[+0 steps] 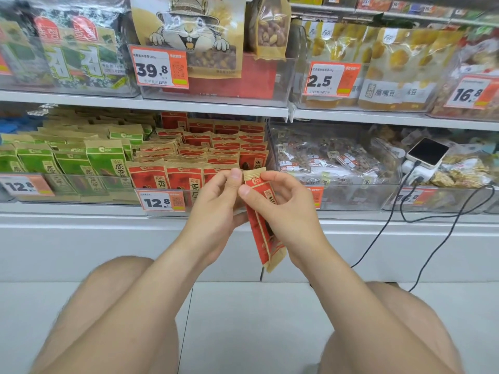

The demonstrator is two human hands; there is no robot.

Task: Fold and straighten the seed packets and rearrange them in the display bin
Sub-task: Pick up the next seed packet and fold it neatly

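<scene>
while left hand [216, 203] and right hand [286, 211] pinch red packet [263, 238], long axis near-upright, logo end up.

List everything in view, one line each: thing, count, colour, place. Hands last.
Red-and-tan paper seed packet: one, held upright in front of the bin.
Red paper seed packets: many, red, rows inside the bin.
Clear plastic display bin: one, transparent, lower shelf centre.
Green paper seed packets: many, green, lower shelf left.
Orange price tags: several, orange and white, on bin fronts.
White phone: one, with black cable, on lower right bags.
Squirrel-print bag: one, tan, upper shelf.
Left hand: pinches the packet's top.
Right hand: grip on the packet's upper part.
</scene>
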